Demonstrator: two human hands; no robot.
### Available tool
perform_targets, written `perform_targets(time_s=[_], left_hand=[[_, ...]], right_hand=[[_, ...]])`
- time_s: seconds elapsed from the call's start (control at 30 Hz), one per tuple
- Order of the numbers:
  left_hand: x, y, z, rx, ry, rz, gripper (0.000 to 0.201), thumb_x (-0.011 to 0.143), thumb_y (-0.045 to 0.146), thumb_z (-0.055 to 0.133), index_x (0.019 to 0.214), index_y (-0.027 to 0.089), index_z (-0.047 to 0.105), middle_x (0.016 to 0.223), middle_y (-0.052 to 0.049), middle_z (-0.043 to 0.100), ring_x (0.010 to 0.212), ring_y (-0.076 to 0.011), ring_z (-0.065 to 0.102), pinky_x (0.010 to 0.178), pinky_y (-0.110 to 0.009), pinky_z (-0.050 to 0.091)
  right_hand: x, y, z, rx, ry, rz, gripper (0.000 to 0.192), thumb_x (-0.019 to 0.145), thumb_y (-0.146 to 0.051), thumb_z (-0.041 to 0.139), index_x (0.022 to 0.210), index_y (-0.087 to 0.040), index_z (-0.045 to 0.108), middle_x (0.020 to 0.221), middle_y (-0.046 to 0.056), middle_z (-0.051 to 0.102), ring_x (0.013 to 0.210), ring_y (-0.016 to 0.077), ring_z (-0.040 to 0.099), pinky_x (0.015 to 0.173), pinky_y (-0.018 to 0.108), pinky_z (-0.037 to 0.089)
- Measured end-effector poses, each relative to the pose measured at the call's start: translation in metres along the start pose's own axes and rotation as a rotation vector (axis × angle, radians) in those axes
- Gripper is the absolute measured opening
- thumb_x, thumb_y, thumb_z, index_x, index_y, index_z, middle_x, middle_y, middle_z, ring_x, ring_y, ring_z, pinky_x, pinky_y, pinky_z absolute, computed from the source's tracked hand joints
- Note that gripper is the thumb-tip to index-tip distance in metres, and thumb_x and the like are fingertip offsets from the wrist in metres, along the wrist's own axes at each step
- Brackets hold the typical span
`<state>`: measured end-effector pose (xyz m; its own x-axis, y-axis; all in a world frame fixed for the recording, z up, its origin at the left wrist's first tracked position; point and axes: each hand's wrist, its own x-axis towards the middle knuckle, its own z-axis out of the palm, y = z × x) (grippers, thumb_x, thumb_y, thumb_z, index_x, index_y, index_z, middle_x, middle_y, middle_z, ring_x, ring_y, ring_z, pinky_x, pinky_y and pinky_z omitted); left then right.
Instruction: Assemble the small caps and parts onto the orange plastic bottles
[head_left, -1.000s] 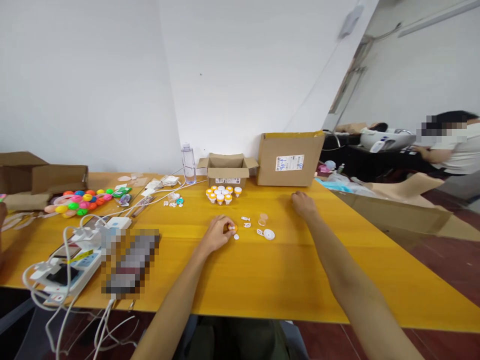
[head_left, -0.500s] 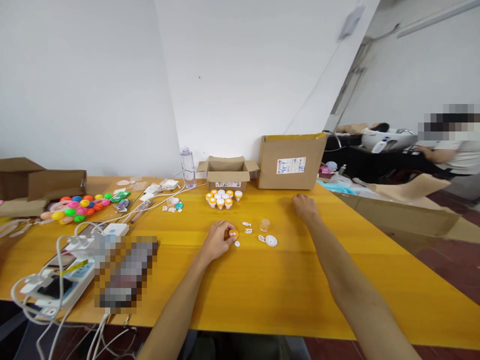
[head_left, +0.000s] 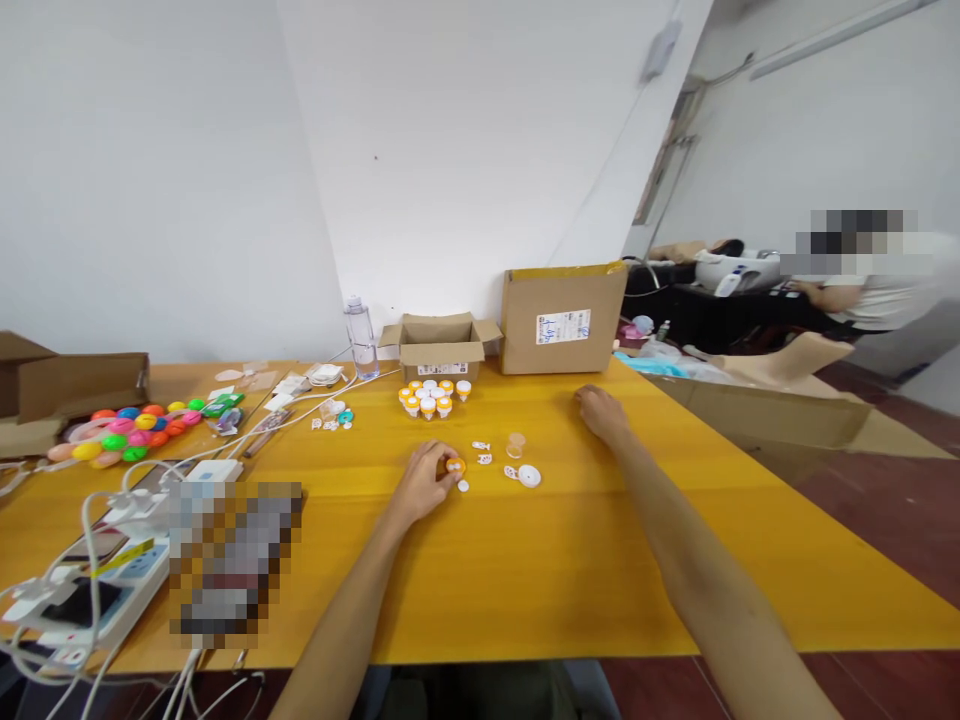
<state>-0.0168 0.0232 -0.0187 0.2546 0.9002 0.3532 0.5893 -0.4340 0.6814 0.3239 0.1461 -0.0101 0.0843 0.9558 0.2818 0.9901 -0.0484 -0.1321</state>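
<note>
My left hand (head_left: 426, 482) rests on the table with thumb and fingers closed round a small round orange cap-like piece (head_left: 455, 467) that has a pale centre. Just below it lies a small white disc (head_left: 463, 486). Further right are small white printed cut-out pieces (head_left: 484, 459), a clear plastic ring-like cup (head_left: 515, 445) and a white round dish-shaped part (head_left: 529, 476). My right hand (head_left: 602, 412) lies on the table in front of the large carton, fingers curled in; anything inside them is hidden.
Behind stand a cluster of orange-and-white capped pieces (head_left: 429, 398), a small open carton (head_left: 442, 350), a large carton (head_left: 562, 325) and a clear bottle (head_left: 361, 340). Left are coloured balls (head_left: 142, 430), a power strip (head_left: 142, 560) with cables and a blurred device (head_left: 244, 560). A person (head_left: 862, 280) sits far right.
The whole view has shifted, so the table things appear a little further left. My left hand keeps the orange piece, and my right hand stays by the large carton.
</note>
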Motion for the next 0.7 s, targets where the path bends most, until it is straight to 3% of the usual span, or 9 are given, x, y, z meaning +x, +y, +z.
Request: perform_targets(time_s=[0.27, 0.7], left_hand=[[0.001, 0.001, 0.0, -0.005, -0.008, -0.006, 0.012, 0.078, 0.011, 0.063, 0.084, 0.021, 0.063, 0.09, -0.002, 0.066, 0.089, -0.019, 0.06, 0.087, -0.034, 0.047], [0.0, 0.002, -0.001, 0.03, -0.007, 0.028, 0.013, 0.077, 0.011, 0.064, 0.083, 0.022, 0.064, 0.089, -0.002, 0.065, 0.09, -0.0196, 0.06, 0.09, -0.035, 0.046]], right_hand=[[-0.007, -0.004, -0.021, -0.237, -0.108, -0.113, 0.035, 0.092, -0.002, 0.039, 0.107, -0.012, 0.07, 0.114, 0.018, 0.066, 0.104, 0.0237, 0.064, 0.079, 0.027, 0.048], [0.016, -0.002, -0.002, -0.347, -0.102, -0.351, 0.021, 0.087, -0.007, 0.057, 0.1, -0.014, 0.072, 0.098, 0.019, 0.068, 0.093, 0.0249, 0.068, 0.078, 0.032, 0.051]])
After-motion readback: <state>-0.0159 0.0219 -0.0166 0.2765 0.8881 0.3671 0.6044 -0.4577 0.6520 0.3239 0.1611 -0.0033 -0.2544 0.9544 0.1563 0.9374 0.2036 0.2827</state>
